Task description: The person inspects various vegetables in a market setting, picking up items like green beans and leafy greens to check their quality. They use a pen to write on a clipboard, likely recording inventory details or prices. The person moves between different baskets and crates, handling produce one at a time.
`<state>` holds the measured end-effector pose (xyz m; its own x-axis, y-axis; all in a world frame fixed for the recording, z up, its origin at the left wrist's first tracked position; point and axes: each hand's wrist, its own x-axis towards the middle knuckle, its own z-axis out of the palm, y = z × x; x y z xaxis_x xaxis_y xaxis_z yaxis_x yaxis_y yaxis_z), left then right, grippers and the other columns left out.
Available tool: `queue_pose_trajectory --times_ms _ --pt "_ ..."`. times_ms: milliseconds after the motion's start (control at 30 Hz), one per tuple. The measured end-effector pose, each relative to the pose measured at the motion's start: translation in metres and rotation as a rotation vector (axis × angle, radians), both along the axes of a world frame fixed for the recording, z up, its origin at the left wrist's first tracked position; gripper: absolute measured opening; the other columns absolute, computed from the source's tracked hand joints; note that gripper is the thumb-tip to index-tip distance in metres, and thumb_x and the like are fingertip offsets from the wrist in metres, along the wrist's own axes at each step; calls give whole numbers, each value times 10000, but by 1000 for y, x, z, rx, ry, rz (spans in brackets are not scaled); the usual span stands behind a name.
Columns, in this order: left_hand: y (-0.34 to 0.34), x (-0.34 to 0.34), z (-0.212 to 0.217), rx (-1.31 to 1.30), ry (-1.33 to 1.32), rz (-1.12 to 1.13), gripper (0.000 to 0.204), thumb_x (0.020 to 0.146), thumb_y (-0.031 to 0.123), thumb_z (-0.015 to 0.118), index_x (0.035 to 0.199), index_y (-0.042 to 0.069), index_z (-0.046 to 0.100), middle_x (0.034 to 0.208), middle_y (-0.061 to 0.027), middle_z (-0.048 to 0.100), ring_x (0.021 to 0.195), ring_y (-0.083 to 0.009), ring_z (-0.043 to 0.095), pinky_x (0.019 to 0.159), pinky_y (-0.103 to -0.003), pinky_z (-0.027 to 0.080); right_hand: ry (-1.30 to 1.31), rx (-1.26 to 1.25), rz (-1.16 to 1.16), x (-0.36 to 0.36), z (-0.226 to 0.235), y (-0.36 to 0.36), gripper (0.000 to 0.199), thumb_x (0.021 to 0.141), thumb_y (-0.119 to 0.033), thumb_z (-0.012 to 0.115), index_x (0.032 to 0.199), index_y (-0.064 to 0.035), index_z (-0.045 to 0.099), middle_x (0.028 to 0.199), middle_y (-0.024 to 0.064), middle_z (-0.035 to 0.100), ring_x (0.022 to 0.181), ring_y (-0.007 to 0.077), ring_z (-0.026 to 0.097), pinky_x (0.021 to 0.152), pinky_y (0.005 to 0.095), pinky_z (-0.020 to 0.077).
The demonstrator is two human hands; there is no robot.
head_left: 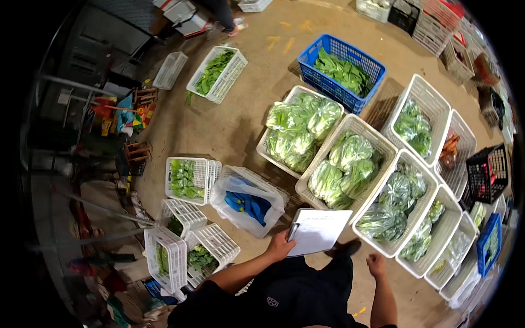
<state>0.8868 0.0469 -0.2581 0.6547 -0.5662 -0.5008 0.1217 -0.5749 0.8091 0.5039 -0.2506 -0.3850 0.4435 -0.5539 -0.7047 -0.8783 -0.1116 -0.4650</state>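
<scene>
My left hand grips a clipboard with white written sheets at its left edge, in front of my body. A dark clip or pen lies by my fingertips; I cannot tell which. My right hand hangs at my side, its fingers curled into a loose fist with nothing showing in it. Just beyond the clipboard stands a white crate of bagged leafy greens. Closest to my right hand is another white crate of bagged dark greens.
Bagged greens fill a further white crate; a blue crate holds loose leaves. Left of me are a plastic-lined crate with blue contents and stacked white crates. Crates line the right side. A person's legs show at the far left.
</scene>
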Motion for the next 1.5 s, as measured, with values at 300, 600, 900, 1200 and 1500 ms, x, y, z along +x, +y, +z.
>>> queue_pose_trajectory --times_ms 300,600,900,1200,1500 --pt "81 1 -34 191 299 521 360 859 56 666 1185 -66 576 1075 -107 667 964 -181 634 855 -319 511 -151 -51 54 261 -119 -25 364 878 -295 657 1056 22 679 931 196 711 869 322 693 797 384 536" --pt "81 12 -131 333 -223 -59 213 837 -6 639 1049 -7 630 959 -202 639 822 -378 603 764 -429 483 117 -281 245 348 -293 -52 338 881 -248 603 1144 -42 659 1240 180 616 1158 349 573 972 427 466" --pt "81 10 -166 145 -227 -287 442 689 -35 634 1129 10 635 1015 -167 641 908 -372 610 823 -450 494 219 -805 1356 366 -386 -115 565 926 -163 511 1472 -66 406 1507 102 401 1418 287 327 1201 529 177" --pt "70 19 -164 159 -216 -143 311 772 -72 630 1069 17 640 917 -156 619 824 -349 600 754 -421 484 180 -580 1544 384 -349 -152 147 893 -159 546 922 -90 672 869 63 691 1022 255 613 1090 458 292" --pt "74 29 -161 196 -179 -93 416 684 -72 640 1091 10 660 938 -157 618 840 -354 606 754 -429 502 638 -647 1572 499 -318 -195 260 905 -175 590 1116 -145 738 1314 78 589 1233 246 518 1059 458 344"
